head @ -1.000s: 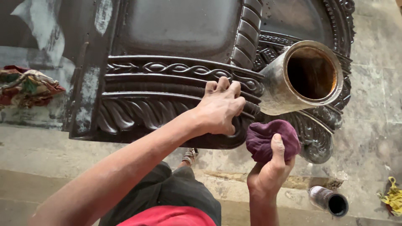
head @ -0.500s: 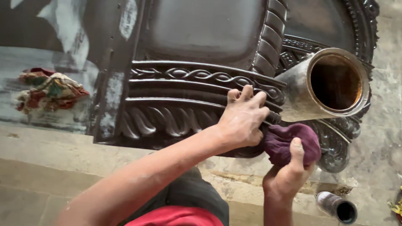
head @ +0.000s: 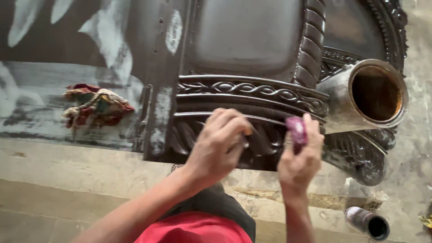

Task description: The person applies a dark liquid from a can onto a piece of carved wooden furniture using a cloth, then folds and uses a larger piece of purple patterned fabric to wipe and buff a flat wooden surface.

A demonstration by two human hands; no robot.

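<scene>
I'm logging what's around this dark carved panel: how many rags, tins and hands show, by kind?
Rags: 2, a purple rag in the right hand, a multicoloured rag lying at left.
Tins: 2, a large open tin and a small dark tin.
Hands: 2, with the left hand on the carved panel.
Total: 6

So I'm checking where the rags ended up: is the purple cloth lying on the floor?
No, the purple cloth is gripped in the right hand, held up against the dark carved panel.

cans: open metal tin (head: 375,96) right on carved panel | small dark can (head: 368,222) lower right floor
</scene>
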